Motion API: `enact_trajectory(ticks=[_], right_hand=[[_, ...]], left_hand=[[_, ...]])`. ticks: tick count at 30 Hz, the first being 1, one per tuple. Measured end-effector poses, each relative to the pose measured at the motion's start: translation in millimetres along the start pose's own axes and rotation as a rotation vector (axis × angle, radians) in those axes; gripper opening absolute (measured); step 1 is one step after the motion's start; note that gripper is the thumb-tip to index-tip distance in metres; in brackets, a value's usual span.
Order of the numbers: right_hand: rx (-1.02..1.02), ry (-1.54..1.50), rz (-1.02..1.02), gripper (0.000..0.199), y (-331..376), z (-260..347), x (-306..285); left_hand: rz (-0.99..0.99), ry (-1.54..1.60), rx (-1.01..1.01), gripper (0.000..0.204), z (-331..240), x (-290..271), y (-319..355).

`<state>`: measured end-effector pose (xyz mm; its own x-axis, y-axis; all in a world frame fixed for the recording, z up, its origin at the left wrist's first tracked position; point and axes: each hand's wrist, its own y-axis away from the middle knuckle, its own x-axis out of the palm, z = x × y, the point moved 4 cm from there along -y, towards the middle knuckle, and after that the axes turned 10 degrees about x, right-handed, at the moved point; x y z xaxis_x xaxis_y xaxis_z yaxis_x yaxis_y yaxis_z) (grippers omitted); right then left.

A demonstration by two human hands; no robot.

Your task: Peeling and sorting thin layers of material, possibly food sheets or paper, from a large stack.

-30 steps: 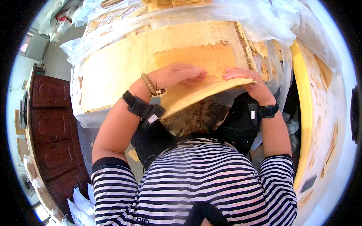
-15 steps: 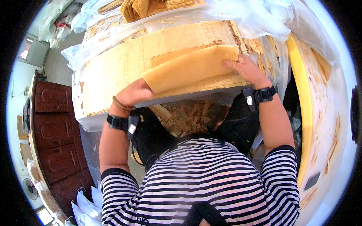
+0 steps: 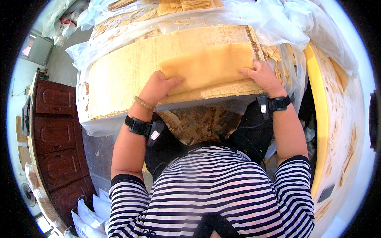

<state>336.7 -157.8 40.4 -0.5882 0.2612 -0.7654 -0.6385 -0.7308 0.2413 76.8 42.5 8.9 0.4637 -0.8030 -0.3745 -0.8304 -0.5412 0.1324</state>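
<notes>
A thin, tan-orange, flexible sheet (image 3: 208,63) lies over the right part of a broad, pale yellow slab (image 3: 119,85) with rough, flaky edges. My left hand (image 3: 159,88) grips the sheet's near left corner, thumb on top and fingers hidden beneath or behind. At the right end, my right hand (image 3: 262,77) pinches the sheet's edge between thumb and bent fingers. Between the hands the sheet stretches fairly flat, its near edge close to the slab's front edge. What lies under the sheet is hidden.
Translucent plastic sheeting (image 3: 274,25) drapes around the slab. Behind it sits a pile of similar tan sheets (image 3: 190,5). Brown flakes (image 3: 272,52) lie at the right. A yellow-edged surface (image 3: 317,115) runs along the right; dark red-brown cabinets (image 3: 55,119) stand at left.
My left hand has moved right and slightly up along the slab. The sheet, folded and slanting before, now lies flatter and more level. My right hand has barely shifted.
</notes>
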Motion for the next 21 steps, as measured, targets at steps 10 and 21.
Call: enact_trajectory(ticks=[10, 21], right_hand=[[-0.392, 0.198, -0.754, 0.044, 37.8, 62.1, 10.2], [-0.540, 0.471, -0.417, 0.050, 8.2, 62.2, 93.0]], left_hand=[[0.039, 0.062, -0.058, 0.031, 4.2, -8.0, -24.2], [-0.431, -0.499, -0.105, 0.046, -23.3, -1.4, -8.5]])
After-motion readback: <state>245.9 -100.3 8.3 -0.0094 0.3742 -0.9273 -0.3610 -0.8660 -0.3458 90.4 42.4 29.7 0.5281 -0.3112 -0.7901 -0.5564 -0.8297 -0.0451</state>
